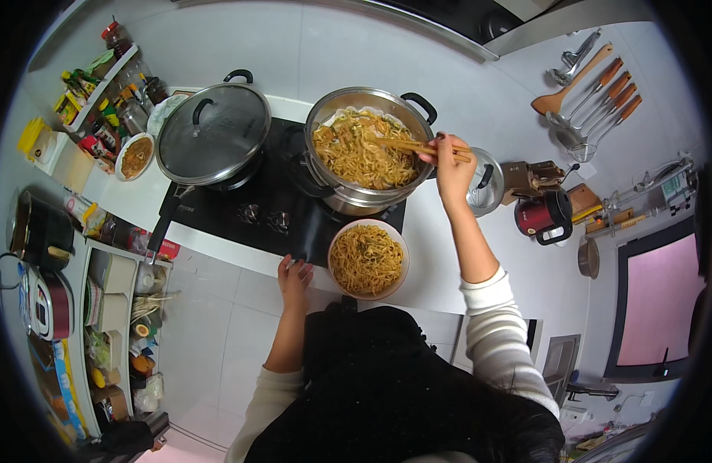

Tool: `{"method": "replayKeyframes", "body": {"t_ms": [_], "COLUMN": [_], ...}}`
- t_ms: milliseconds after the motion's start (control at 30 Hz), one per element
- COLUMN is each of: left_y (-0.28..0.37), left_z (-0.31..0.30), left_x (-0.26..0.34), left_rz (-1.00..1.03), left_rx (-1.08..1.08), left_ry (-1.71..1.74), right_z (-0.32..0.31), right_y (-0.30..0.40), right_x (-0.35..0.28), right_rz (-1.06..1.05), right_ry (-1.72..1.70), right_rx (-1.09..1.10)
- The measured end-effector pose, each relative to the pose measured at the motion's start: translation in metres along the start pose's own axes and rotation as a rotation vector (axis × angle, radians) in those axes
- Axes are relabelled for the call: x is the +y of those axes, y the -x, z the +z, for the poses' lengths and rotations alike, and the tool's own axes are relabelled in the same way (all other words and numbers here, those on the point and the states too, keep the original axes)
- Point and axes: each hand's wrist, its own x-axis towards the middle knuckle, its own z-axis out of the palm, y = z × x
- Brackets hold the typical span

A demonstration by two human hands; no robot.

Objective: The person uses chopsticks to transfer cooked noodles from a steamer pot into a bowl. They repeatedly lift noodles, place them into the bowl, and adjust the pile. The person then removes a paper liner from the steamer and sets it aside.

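Observation:
My right hand (pixel 453 159) holds a pair of wooden chopsticks (pixel 411 144), their tips among the noodles (pixel 361 153) in a steel steamer pot (pixel 364 199). The noodles lie on a pale liner, mixed with greens and brown pieces. In front of the pot, a pink-rimmed bowl (pixel 368 259) full of noodles stands at the cooktop's front edge. My left hand (pixel 295 275) is at the counter's edge, left of the bowl, fingers apart and holding nothing that I can see.
A lidded pan (pixel 214 136) stands on the left of the black gas cooktop (pixel 217 214), its handle jutting forward. To the pot's right lie a glass lid (pixel 484 182), a knife block (pixel 518 179) and a red kettle (pixel 538 214). A dish of food (pixel 136 157) sits at the left.

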Motion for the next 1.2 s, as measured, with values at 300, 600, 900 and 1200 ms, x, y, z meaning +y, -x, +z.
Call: {"method": "replayKeyframes", "body": {"t_ms": [300,600,900,1200], "left_y": [0.061,0.062,0.026,0.018], "left_z": [0.073,0.236,0.260,0.256], "left_x": [0.092,0.165,0.182,0.164], "left_rz": [0.972,1.389,1.198,1.363], "left_rx": [-0.060,-0.578,-0.716,-0.331], "left_ry": [-0.248,-0.927,-1.120,-1.174], "right_z": [-0.022,0.029,-0.018,-0.022], "right_y": [-0.023,-0.015,-0.029,-0.011], "right_x": [-0.033,-0.031,-0.032,0.007], "right_rz": [0.047,-0.299,0.060,-0.065], "right_ry": [0.073,0.391,0.062,0.035], "right_rx": [-0.162,-0.360,-0.456,-0.296]}}
